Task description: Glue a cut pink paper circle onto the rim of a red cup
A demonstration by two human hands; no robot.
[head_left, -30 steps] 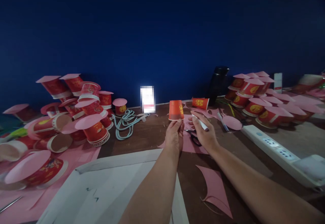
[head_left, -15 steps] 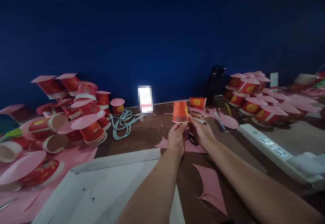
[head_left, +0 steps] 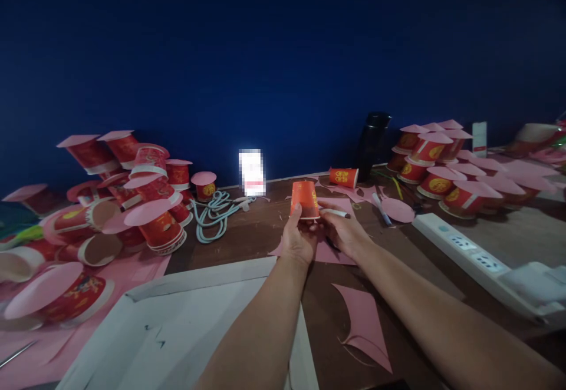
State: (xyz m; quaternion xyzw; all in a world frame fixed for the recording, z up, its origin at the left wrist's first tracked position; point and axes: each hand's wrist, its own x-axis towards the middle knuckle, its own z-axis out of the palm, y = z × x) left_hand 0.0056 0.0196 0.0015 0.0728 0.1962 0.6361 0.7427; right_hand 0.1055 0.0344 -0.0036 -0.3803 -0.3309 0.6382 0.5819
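An orange-red paper cup (head_left: 304, 197) with gold print stands upside down in the grip of my left hand (head_left: 299, 241), whose thumb presses on its side near the rim. Beside it, my right hand (head_left: 347, 235) is closed around a white marker (head_left: 335, 212) with a dark end pointing right. The fingertips of that hand are close to the cup's rim; whether they touch it I cannot tell. Beneath both hands lies a cut piece of pink paper (head_left: 325, 253). Another red cup (head_left: 344, 177) rests on its side farther back.
Red cups with pink paper discs are heaped at left (head_left: 154, 225) and stacked at right (head_left: 435, 187). A white box lid (head_left: 198, 319), a coiled cable (head_left: 212, 219), a power strip (head_left: 460, 248), a black bottle (head_left: 374, 145) and a pink scrap (head_left: 365, 325) lie about.
The cup has moved slightly left and down in my left hand, and the left thumb has come up onto its side. My right hand has shifted slightly left, still with the marker.
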